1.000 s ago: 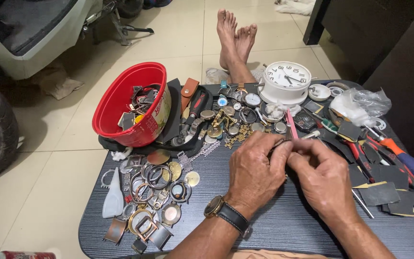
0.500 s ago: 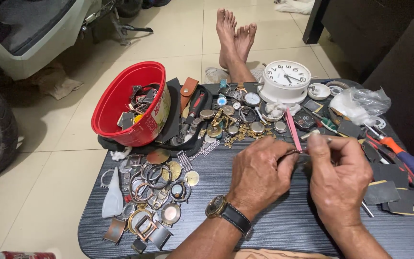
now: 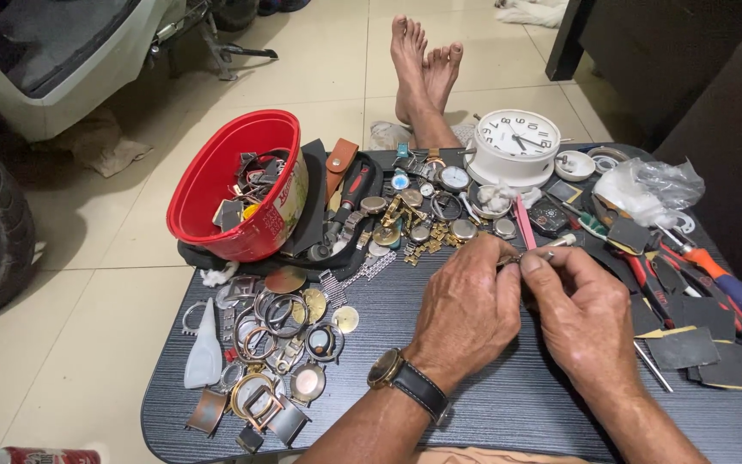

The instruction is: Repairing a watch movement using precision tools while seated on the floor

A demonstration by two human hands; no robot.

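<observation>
Both hands meet over the middle of a dark tabletop (image 3: pixel 474 404). My left hand (image 3: pixel 467 309), with a wristwatch (image 3: pixel 405 382) on its wrist, curls around a small metal watch part (image 3: pixel 513 256) that is mostly hidden by the fingers. My right hand (image 3: pixel 584 320) pinches a thin metal tool (image 3: pixel 550 252) with thumb and forefinger, its tip at that small part. A pink stick-like tool (image 3: pixel 525 223) lies just beyond the fingers. Loose watch cases and rings (image 3: pixel 281 344) lie to the left of my left hand.
A red bucket (image 3: pixel 225 185) of parts lies tipped at the back left. A white alarm clock (image 3: pixel 519 142) stands at the back, with watch heads and band links in front. Pliers and an orange-blue screwdriver (image 3: pixel 736 288) lie at right. Bare feet (image 3: pixel 427 64) rest on the floor beyond.
My hands have shifted slightly right and closed together over the small part. The right hand's fingers now pinch at the left hand's fingertips.
</observation>
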